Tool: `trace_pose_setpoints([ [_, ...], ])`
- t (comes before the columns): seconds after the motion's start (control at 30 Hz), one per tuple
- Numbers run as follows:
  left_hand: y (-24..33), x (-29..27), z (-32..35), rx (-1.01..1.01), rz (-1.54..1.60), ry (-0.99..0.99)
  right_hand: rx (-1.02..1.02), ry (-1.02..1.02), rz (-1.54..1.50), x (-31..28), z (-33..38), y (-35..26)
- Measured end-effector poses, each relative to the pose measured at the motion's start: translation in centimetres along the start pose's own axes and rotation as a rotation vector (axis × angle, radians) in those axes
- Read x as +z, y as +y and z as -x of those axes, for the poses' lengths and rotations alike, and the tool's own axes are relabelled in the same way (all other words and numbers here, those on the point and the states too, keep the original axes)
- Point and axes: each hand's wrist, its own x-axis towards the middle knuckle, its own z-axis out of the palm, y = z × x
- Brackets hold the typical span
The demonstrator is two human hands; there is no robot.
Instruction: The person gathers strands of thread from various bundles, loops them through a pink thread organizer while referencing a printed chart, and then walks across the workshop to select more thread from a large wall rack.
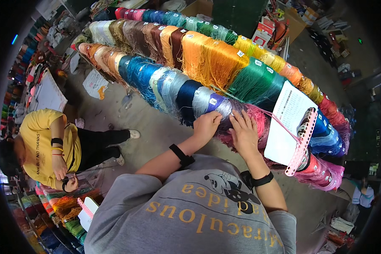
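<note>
Skeins of coloured thread hang in rows over long bars in front of me. My left hand (207, 127) is closed in a pinch at the lower edge of a silvery-lavender skein (223, 107); any single strand between the fingertips is too small to make out. Just right of it, my right hand (244, 132) lies with its fingers outstretched, fingertips on the silvery skein's edge beside pink skeins (258, 120). Left of the hands hangs a dark navy skein (186, 98). Small white labels sit on many skeins.
A printed white sheet (281, 137) and a pink perforated strip (302, 142) with thread samples lie across the skeins at right. At left, a person in a yellow shirt (51, 148) stands by another thread rack (72, 211). Boxes (264, 31) stand behind the rows.
</note>
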Motion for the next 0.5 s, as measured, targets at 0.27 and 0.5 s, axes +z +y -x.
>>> trace_pose_setpoints([
  [0.27,-0.9,-1.4,1.7,0.028,-0.033,0.044,-0.032,-0.008,-0.030,-0.2,0.2,0.2],
  [0.5,-2.3,-3.6,3.3,0.061,0.600,-0.173,-0.064,0.095,-0.128,-0.6,0.1,0.0],
])
